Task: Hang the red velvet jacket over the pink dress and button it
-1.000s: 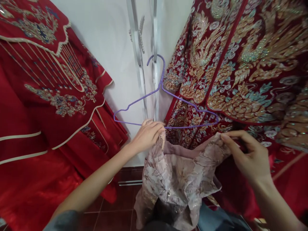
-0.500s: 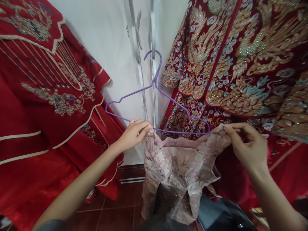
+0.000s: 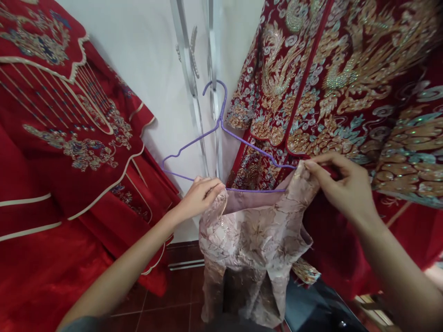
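A pale pink floral brocade dress (image 3: pixel 256 230) hangs between my two hands. My left hand (image 3: pixel 204 196) pinches its left strap, at the lower bar of a purple hanger (image 3: pixel 200 138). Higher up, my right hand (image 3: pixel 342 184) grips the right strap between thumb and fingers. That strap lies over the right end of the hanger and hides its tip. The hanger's hook sits at a pale metal rail, and its left end is bare. The dress's lower part drops toward the bottom edge of the view.
An embroidered red garment (image 3: pixel 86 115) hangs on the left. Another dark red one with gold and silver embroidery (image 3: pixel 332 92) fills the right. Metal uprights (image 3: pixel 187 50) stand against the white wall. Below are reddish floor tiles (image 3: pixel 166 295) and a dark glossy surface (image 3: pixel 318 309).
My right hand has moved up and left, bringing the right strap over the hanger's right end. My left hand has shifted slightly right and down. The hanger has tilted a little.
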### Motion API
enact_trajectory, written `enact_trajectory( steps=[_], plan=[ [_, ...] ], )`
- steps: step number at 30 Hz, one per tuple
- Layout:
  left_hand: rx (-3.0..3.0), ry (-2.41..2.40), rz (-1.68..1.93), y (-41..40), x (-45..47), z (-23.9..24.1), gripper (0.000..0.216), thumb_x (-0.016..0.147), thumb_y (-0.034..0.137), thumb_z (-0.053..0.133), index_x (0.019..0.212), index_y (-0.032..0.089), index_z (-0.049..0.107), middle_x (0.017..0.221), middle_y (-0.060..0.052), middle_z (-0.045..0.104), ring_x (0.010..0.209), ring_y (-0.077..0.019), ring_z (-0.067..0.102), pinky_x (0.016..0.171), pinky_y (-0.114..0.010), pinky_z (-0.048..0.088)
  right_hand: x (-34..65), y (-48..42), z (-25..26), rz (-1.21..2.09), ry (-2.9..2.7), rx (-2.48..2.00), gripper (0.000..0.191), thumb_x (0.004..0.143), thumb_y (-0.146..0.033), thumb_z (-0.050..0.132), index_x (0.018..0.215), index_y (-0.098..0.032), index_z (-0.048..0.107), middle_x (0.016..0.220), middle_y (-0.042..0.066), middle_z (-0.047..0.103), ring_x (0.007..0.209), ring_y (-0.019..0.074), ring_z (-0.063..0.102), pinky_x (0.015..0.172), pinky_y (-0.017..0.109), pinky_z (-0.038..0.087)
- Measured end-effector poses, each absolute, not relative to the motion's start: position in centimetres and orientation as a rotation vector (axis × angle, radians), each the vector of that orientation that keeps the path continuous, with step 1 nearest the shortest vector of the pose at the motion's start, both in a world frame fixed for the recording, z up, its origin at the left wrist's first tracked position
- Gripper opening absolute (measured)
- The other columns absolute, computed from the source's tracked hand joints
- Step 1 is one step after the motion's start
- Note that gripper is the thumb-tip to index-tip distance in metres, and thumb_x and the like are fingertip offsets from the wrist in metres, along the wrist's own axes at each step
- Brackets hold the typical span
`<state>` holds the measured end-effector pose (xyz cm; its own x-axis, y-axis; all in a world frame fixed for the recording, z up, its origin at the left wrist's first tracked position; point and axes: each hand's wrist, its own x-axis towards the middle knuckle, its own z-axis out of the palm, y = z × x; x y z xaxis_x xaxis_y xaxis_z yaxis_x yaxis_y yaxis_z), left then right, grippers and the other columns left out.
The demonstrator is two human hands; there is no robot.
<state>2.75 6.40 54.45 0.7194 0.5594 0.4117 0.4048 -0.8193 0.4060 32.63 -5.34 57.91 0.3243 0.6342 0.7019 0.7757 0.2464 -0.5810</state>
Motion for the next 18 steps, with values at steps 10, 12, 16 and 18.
enact_trajectory(
  steps=[10,12,16,18],
  plan=[
    [2.570,0.800,0.788,6.7,3.0,54.5,0.041,0.099,0.043,0.032,0.070,0.018,0.046,0.065,0.004,0.050,0.064,-0.0124,0.048,0.078,-0.030,0.032,33.7,-2.0,60.1,-0.038,-1.828,-1.420,0.027,0.086,-0.046,0.060,0.086,-0.021,0.069,0.089,0.005,0.066,0.084,0.0199,0.059,0.080,0.033,0.042],
    [2.582,0.820,0.774,6.7,2.4,54.9,0.041,0.099,0.042,0.034,0.069,0.018,0.046,0.062,0.005,0.047,0.061,-0.0114,0.046,0.077,-0.030,0.031,33.5,-1.9,59.8,-0.003,-1.886,-1.410,0.030,0.086,-0.050,0.060,0.085,-0.022,0.070,0.086,0.004,0.066,0.082,0.0200,0.059,0.079,0.034,0.042],
    [2.572,0.801,0.731,6.4,2.6,55.1,0.040,0.099,0.043,0.033,0.072,0.017,0.049,0.063,0.005,0.049,0.061,-0.0106,0.044,0.076,-0.028,0.031,32.8,-1.4,60.5,-0.025,-1.880,-1.405,0.036,0.084,-0.056,0.059,0.081,-0.023,0.072,0.078,0.004,0.063,0.075,0.0195,0.055,0.073,0.034,0.041],
    [2.552,0.790,0.743,6.4,3.2,54.8,0.040,0.099,0.042,0.033,0.073,0.017,0.050,0.065,0.005,0.050,0.063,-0.0104,0.045,0.077,-0.027,0.031,32.5,-1.2,61.2,-0.072,-1.864,-1.404,0.037,0.083,-0.057,0.060,0.081,-0.023,0.073,0.075,0.004,0.061,0.073,0.0192,0.053,0.070,0.033,0.040]
  ],
)
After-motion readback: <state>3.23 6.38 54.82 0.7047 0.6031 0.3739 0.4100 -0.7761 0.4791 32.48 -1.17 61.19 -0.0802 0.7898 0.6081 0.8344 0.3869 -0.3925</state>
